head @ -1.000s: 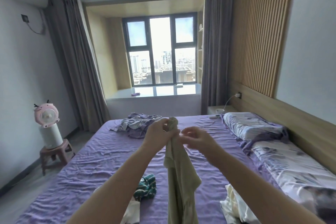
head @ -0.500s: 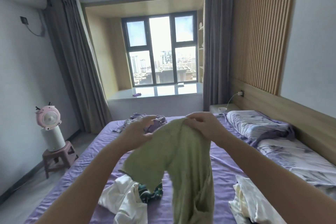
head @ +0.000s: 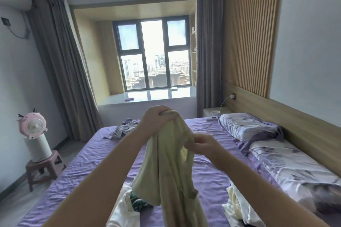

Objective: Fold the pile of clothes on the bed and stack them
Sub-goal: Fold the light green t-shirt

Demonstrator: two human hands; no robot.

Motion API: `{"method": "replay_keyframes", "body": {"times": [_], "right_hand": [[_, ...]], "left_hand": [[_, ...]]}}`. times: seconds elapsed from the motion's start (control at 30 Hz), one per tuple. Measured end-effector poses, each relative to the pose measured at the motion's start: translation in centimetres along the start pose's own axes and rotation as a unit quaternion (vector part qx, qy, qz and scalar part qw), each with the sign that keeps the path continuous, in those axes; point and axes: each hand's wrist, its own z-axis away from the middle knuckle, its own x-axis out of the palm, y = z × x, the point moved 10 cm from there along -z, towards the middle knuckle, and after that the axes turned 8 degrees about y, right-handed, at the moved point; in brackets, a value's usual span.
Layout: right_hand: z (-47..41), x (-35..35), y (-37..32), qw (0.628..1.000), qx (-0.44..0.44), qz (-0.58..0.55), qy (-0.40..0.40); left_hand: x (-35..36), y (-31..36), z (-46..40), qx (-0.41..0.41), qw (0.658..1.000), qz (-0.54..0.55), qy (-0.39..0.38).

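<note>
Seen from the head camera, a person stood at the side of a bed (head: pixel 103 155) spread with a purple sheet, holding a pale green garment (head: pixel 166 167) up in the air in front of them. Half a second earlier both hands had held the garment's top edge spread wide at about the same height; now the left hand (head: pixel 154 124) had risen, its fingers curled tight round a bunched corner, while the right hand (head: pixel 200 145) had dropped lower and pinched the cloth at its side, so the garment hung in a long twisted drape. This looked like a search for a seam or shoulder, so folding of this piece had hardly begun. Below the garment lay an unfolded heap of white and dark green clothes (head: pixel 129 206), and another pale bundle (head: pixel 238 206) sat near the right edge of the bed. A crumpled lilac heap (head: pixel 125 128) lay at the far side, and patterned pillows (head: pixel 245 125) lined the headboard. A pink fan (head: pixel 32 125) stood on a stool beside the bed. The loose heaps took up the near space where the garment might be laid flat.
</note>
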Motion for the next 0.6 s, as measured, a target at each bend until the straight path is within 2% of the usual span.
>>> {"method": "replay_keyframes", "body": {"times": [0.1,0.17,0.23,0.3,0.4,0.5,0.6], "right_hand": [[0.1,-0.6,1.2,0.997,0.038,-0.057,0.022],[-0.3,-1.1,0.5,0.995,0.027,-0.079,0.046],[-0.6,-1.2,-1.0,0.998,-0.016,-0.026,0.059],[-0.7,-0.6,-2.3,0.998,-0.043,0.002,0.053],[-0.5,0.9,-2.8,0.998,-0.049,-0.006,0.024],[0.3,2.7,-0.5,0.998,-0.041,0.056,-0.011],[1.3,4.4,3.9,0.993,-0.012,0.108,-0.051]], "left_hand": [[-1.5,0.3,-0.7,-0.008,1.000,0.005,0.023],[-1.5,0.3,-0.7,0.009,0.998,-0.058,-0.016],[-1.5,0.1,-0.4,0.027,0.988,-0.144,-0.048],[-2.6,-0.2,-0.4,0.035,0.987,-0.155,-0.018],[-4.8,-1.4,-0.2,-0.008,0.996,-0.064,0.062],[-6.2,-2.1,-0.1,-0.045,0.993,-0.030,0.105],[-8.1,-1.5,0.0,-0.043,0.989,-0.054,0.133]]}}
